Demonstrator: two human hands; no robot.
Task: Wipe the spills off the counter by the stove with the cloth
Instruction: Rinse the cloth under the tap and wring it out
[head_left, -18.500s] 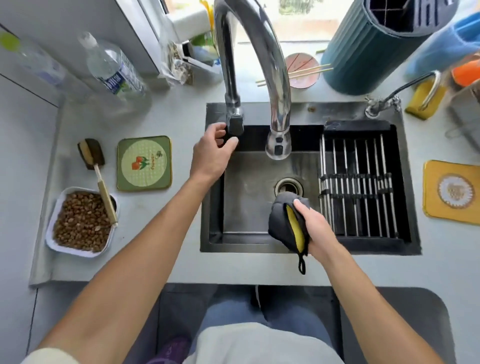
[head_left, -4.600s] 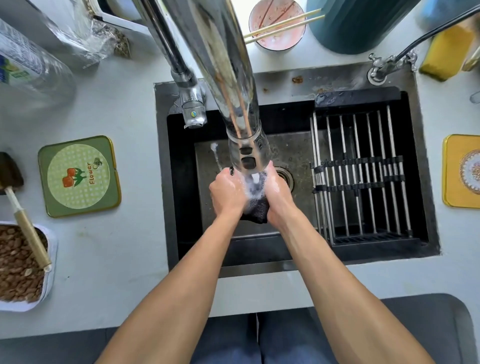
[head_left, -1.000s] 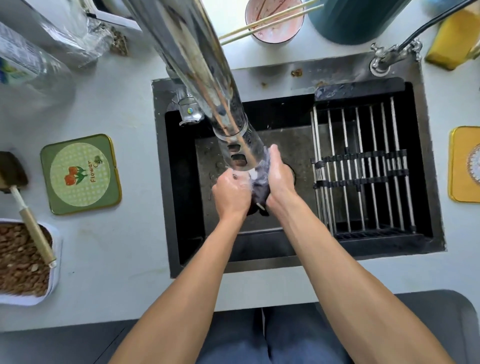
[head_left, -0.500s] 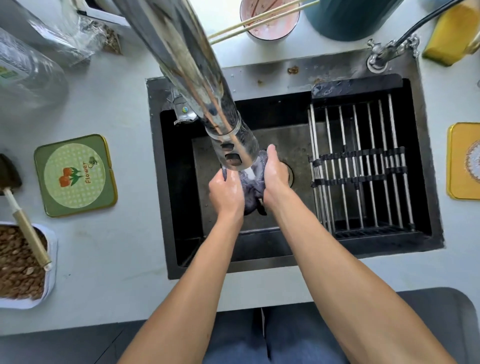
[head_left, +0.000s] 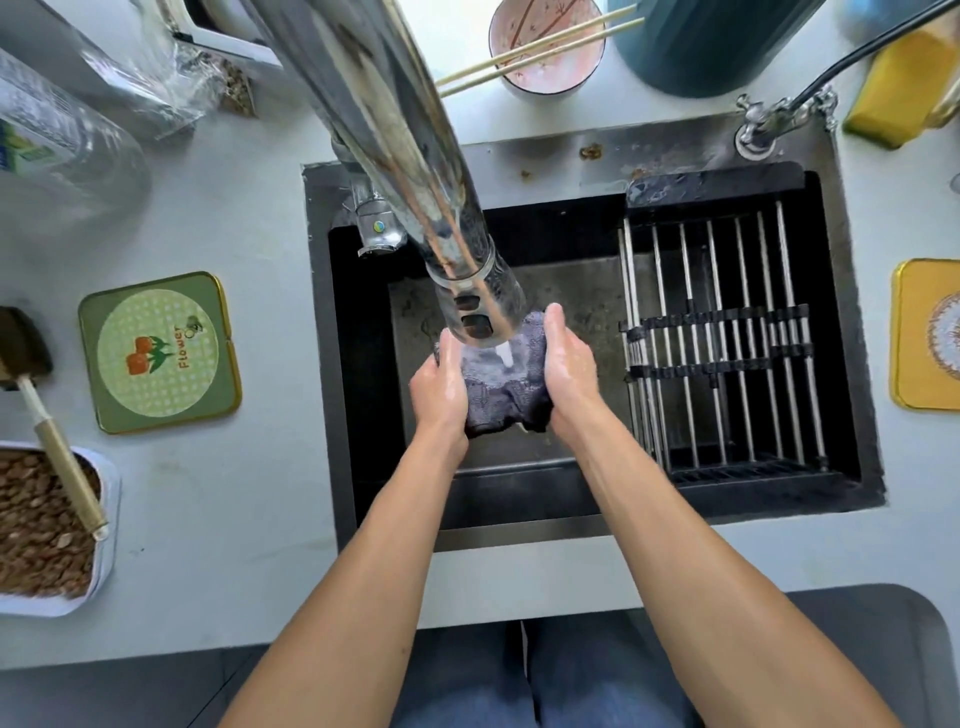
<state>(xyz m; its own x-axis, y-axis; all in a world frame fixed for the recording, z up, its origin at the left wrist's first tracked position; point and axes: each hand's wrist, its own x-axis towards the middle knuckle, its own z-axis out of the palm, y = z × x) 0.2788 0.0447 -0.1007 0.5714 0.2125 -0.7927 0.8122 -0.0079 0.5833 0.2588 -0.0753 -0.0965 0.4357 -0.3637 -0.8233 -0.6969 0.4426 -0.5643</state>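
Over the sink (head_left: 332, 364) | your left hand (head_left: 439, 389) and right hand (head_left: 569, 364) clutch the dark cloth (head_left: 501, 389) between them | water runs onto it from the faucet (head_left: 415, 156) | counter (head_left: 234, 493) alongside.

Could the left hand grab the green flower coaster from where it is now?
Probably yes, but not right away. The left hand grips the wet cloth with the right hand under the faucet. Bare counter lies between it and the green coaster.

Dark grey cloth (head_left: 501, 387), wet, bunched, under running water, over sink.
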